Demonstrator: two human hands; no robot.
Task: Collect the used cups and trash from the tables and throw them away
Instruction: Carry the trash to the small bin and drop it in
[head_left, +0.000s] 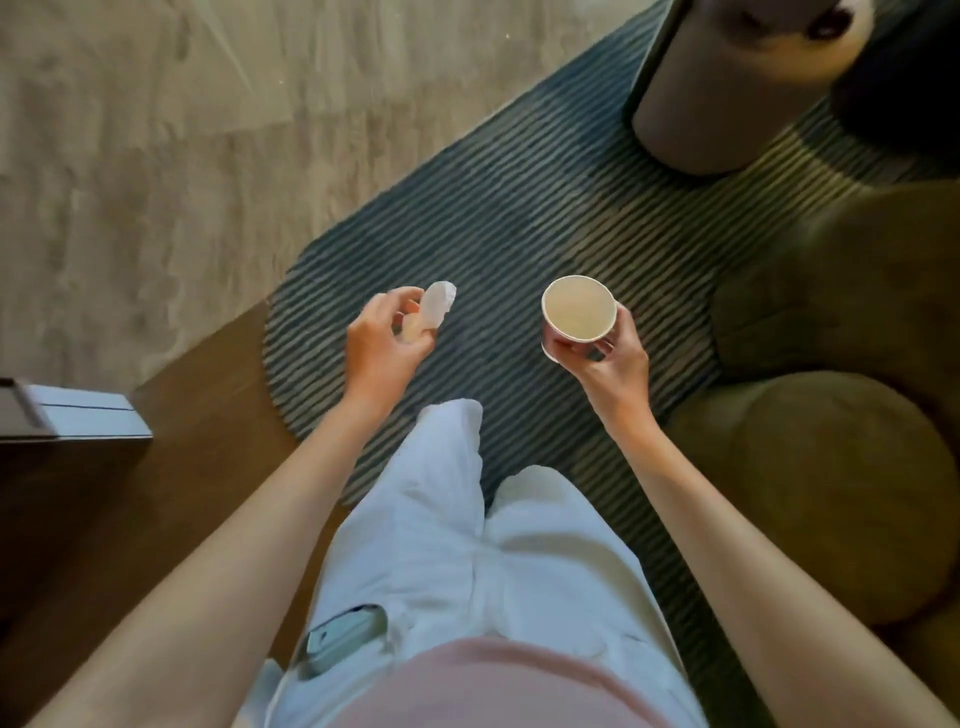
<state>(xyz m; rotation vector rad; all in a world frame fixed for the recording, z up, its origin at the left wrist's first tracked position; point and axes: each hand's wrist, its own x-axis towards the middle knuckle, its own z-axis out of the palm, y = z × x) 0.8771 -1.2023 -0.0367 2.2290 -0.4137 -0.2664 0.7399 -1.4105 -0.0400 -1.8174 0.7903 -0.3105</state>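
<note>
Left hand (382, 340) pinching crumpled white trash (437, 304) at fingertips. Right hand (602, 358) gripping upright paper cup (578, 310) from below. Both held above striped rug (498, 208). Dark wooden table (171, 467) at left, olive chair (831, 415) at right.

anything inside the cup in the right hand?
The paper cup held upright in the right hand shows a pale beige interior with no solid trash visible. The blur leaves it unclear whether that is leftover liquid or the bare bottom. Fingers cover its lower outer wall.
</note>
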